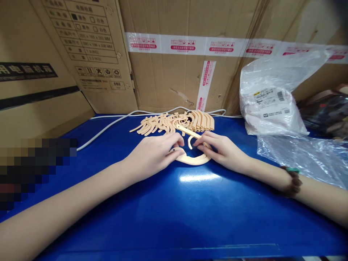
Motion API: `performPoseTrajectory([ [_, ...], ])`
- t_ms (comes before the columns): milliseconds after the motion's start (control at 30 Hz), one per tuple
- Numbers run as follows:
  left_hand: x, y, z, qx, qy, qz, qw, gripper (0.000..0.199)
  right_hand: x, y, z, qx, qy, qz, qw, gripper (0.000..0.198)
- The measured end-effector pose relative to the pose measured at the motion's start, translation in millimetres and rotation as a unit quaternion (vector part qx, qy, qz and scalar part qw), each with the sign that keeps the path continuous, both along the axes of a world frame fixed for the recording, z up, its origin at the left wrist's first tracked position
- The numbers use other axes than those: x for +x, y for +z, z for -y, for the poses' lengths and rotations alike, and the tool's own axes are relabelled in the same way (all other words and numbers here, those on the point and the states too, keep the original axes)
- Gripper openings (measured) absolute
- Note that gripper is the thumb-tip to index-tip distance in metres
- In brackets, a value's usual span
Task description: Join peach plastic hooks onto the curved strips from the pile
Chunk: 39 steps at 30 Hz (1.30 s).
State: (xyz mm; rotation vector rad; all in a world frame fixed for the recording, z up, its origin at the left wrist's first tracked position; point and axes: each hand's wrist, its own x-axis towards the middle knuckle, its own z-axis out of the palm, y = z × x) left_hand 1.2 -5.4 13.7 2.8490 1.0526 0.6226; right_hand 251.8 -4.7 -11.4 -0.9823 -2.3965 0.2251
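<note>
A cream plastic folding hanger (194,160) is held between my two hands, low over the blue table. Its curved arm bows toward me, a straight bar (189,131) slants away behind, and a small hook (190,143) shows in the middle. My left hand (154,152) pinches the left end of the curved arm, thumb in front. The fingers of my right hand (224,149) close on the right side, where the bar and curved arm meet; the joint is partly hidden. Just beyond lies a pile of loose hooks and curved pieces (160,123).
Several curved hanger arms (202,120) are lined up at the pile's right. A white cable (108,129) runs along the back. Cardboard boxes (168,79) wall off the rear and left. On the right are a labelled white plastic bag (269,108) and clear plastic wrap (301,156).
</note>
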Motion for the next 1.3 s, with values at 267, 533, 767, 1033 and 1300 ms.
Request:
performPoseTrajectory([
  [267,-0.6,-4.4,-4.1,0.007,0.008,0.067,0.998,0.018,-1.6,-0.1,0.0,0.014,-0.017,0.000,1.000,0.016],
  [533,-0.3,-3.4,-4.4,-0.025,0.010,0.059,0.998,0.018,-1.1,-0.2,-0.1,0.006,-0.018,0.006,1.000,0.015],
  [767,-1.5,-3.4,-3.9,-0.023,-0.021,0.032,0.999,0.019,-1.6,2.2,3.9,0.025,-0.004,0.030,0.999,0.016],
  [1033,4.4,-1.4,-5.8,-0.292,0.025,0.223,0.930,0.015,-4.4,5.7,7.4,0.054,0.020,0.049,0.997,0.020],
  [1300,9.1,0.7,-8.6,-0.363,0.036,0.399,0.841,0.040,-6.3,10.5,12.1,0.150,0.064,0.113,0.980,0.038],
])
